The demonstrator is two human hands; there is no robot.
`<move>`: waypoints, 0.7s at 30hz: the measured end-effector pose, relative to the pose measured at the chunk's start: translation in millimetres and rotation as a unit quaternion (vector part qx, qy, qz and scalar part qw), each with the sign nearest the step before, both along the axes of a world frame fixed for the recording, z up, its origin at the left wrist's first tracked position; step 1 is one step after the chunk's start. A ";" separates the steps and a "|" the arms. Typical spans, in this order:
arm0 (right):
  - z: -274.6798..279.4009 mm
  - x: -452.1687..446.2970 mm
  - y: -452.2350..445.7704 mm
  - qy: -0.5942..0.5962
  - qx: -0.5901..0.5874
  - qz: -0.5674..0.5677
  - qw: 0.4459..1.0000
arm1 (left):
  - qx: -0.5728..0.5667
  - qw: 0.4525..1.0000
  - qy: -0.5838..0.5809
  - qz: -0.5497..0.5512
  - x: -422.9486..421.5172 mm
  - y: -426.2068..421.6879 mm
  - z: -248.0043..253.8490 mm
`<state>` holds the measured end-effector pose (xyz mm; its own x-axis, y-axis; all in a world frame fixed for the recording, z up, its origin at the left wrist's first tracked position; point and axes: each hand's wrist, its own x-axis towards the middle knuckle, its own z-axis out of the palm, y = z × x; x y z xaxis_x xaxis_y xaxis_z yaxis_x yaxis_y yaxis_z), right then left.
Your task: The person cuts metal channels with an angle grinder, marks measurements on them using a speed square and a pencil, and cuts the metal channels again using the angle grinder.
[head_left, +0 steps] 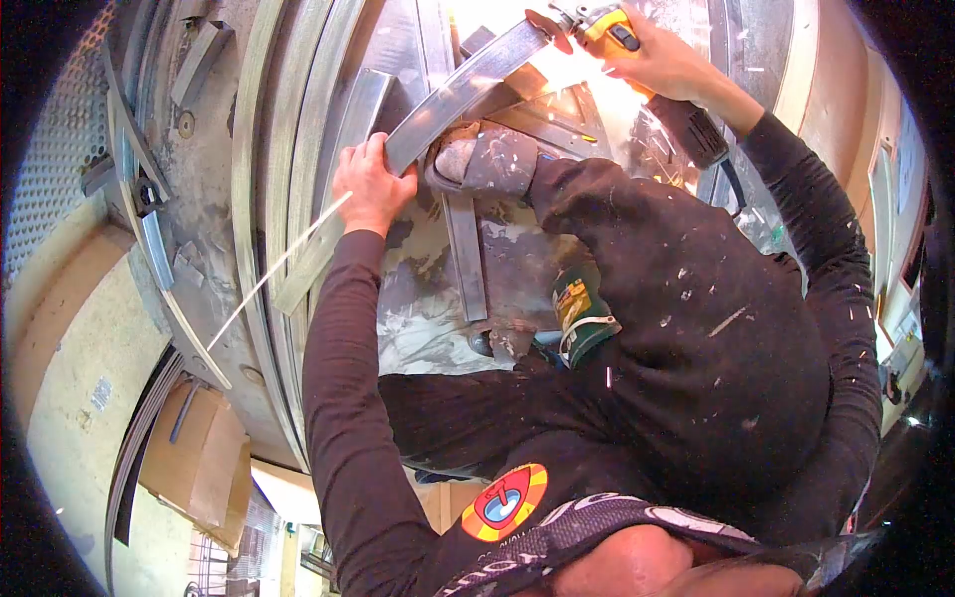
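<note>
My left hand (372, 187) is closed around the lower end of a grey rectangular metal tube (468, 92), which slants up to the right. In my right hand (665, 62) is a yellow and black angle grinder (696, 129), gripped near its head. Its reddish disc (549, 32) meets the tube's far end, and bright sparks (572, 70) spray from there down and to the right. My shoe (497, 161) is just below the tube; whether they touch I cannot tell. Glare hides the exact contact spot.
Long metal tubes (257, 129) lie along the left. A short tube piece (201, 62) is at upper left. Another bar (464, 259) lies on the floor beneath me. A cardboard box (194, 458) stands at lower left. The grinder's cord (734, 184) hangs near my right arm.
</note>
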<state>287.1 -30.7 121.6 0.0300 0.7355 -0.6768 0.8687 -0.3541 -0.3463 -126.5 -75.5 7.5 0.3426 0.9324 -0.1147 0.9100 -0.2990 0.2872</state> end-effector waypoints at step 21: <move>-46.5 23.0 -33.1 0.062 0.057 0.001 0.996 | -0.009 1.000 0.011 0.004 0.1 -0.3 0.4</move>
<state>310.1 -63.8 75.2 -0.0498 0.8080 -0.5871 0.8177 -0.3046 -0.4885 -126.4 -75.8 8.0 0.3318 0.9331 -0.1389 0.9187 -0.2862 0.2721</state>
